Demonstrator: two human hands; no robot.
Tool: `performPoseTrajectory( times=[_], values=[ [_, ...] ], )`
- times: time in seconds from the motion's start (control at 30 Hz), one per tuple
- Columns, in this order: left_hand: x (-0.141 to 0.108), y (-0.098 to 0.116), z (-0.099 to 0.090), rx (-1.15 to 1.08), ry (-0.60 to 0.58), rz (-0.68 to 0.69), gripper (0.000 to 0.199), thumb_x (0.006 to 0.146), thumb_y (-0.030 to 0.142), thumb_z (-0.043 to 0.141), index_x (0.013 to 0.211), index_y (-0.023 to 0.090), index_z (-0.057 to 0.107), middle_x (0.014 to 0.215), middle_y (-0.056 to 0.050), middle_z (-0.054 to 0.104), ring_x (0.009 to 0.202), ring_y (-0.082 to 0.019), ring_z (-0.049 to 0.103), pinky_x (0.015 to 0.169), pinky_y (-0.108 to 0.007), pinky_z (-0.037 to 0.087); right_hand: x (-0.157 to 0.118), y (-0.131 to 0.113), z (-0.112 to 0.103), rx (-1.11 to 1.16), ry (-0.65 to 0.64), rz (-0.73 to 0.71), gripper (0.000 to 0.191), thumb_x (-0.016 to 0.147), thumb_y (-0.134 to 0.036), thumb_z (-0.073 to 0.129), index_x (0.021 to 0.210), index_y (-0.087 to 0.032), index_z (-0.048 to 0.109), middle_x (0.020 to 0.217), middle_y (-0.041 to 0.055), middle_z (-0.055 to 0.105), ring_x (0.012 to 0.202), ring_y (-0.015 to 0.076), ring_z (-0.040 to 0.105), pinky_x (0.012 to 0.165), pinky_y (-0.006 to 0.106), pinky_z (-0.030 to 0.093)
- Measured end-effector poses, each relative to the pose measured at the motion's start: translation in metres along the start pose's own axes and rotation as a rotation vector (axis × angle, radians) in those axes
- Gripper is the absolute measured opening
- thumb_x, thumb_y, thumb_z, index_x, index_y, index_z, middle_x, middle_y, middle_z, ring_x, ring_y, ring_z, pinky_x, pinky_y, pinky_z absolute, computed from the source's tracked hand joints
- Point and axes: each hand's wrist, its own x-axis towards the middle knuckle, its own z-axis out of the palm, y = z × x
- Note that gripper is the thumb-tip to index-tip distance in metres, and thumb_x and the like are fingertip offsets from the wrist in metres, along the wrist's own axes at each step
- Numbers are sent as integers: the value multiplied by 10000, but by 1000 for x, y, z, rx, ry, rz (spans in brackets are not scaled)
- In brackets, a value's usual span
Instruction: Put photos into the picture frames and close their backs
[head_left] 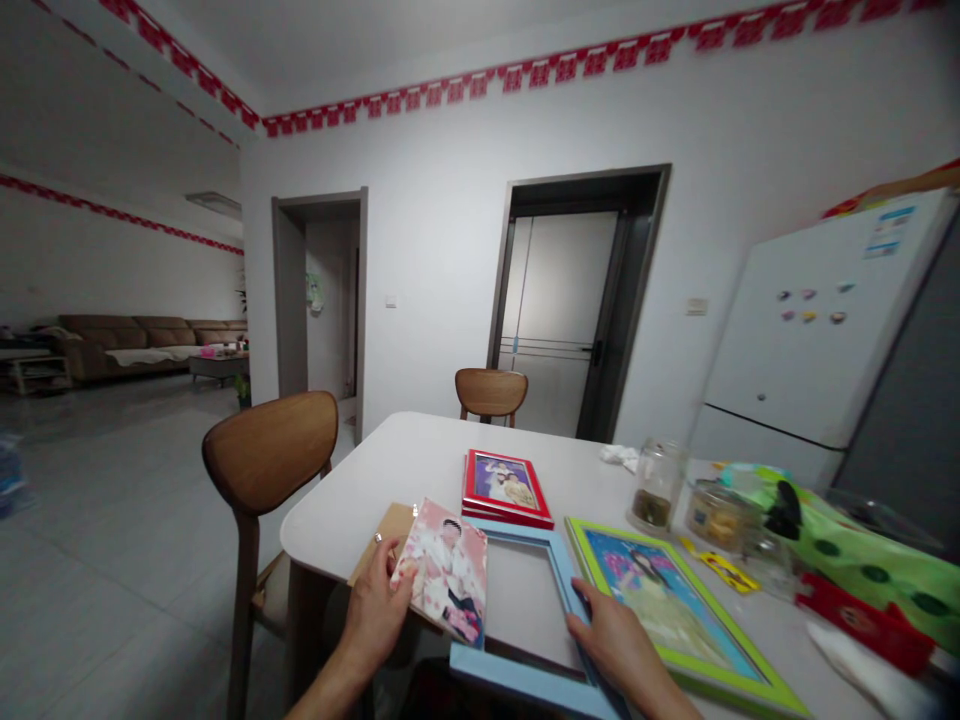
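Note:
My left hand [379, 600] grips the left edge of a pink printed photo [446, 580], tilted over the table's near edge. Behind that hand lies a brown backing board [386, 535], partly hidden by the photo. My right hand [619, 635] is closed on the right side of a light blue picture frame [559, 575], whose middle is open and shows the table through it. The photo overlaps the blue frame's left side. Right of my right hand lies a green picture frame [675, 590] with a photo in it. Farther back rests a red picture frame [506, 487], apparently stacked on another.
On the white table [405, 450], a glass jar [654, 490] stands at right, near a container [716, 515], a yellow packet [724, 570], a green bag [862, 550] and a red item [866, 620]. Wooden chairs stand at the left [274, 450] and far side.

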Motion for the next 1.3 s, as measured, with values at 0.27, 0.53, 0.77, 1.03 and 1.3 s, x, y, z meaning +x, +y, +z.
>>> performPoseTrajectory(
  times=[0.27,0.53,0.77,1.03,1.3],
  values=[
    [-9,-11,0,244,-58,56,295,774,296,410,1032,173,480,918,-67,571,884,-211,536,769,-308,401,-11,-8,1,-168,-86,-67,337,732,-200,399,999,-88,573,962,160,626,906,243,573,778,304,400],
    [-23,6,9,238,-306,376,554,624,130,468,1175,173,430,1253,-87,416,1168,-223,336,992,-379,250,-13,-7,2,-172,-66,-77,326,758,-219,371,976,-91,576,964,161,618,918,235,563,780,294,392],
    [-19,19,22,347,-395,411,471,693,79,400,1139,198,492,1226,-84,464,1146,-233,388,974,-447,273,-16,-9,-1,-122,-54,-99,336,746,-220,379,975,-84,583,916,153,628,881,235,571,774,303,402],
    [2,25,11,-333,-16,182,322,757,252,430,1038,185,573,1082,-66,582,1042,-213,496,938,-368,343,-20,-33,-11,262,103,-145,406,696,-300,449,1021,-94,577,1007,139,601,895,228,561,823,331,398],
    [-16,77,45,-1347,-47,-317,442,619,449,615,899,110,577,858,-119,653,920,-278,567,800,-377,439,-28,-85,12,1307,-215,258,555,680,-426,447,1149,-131,420,855,83,651,636,176,610,517,280,455]
  ],
)
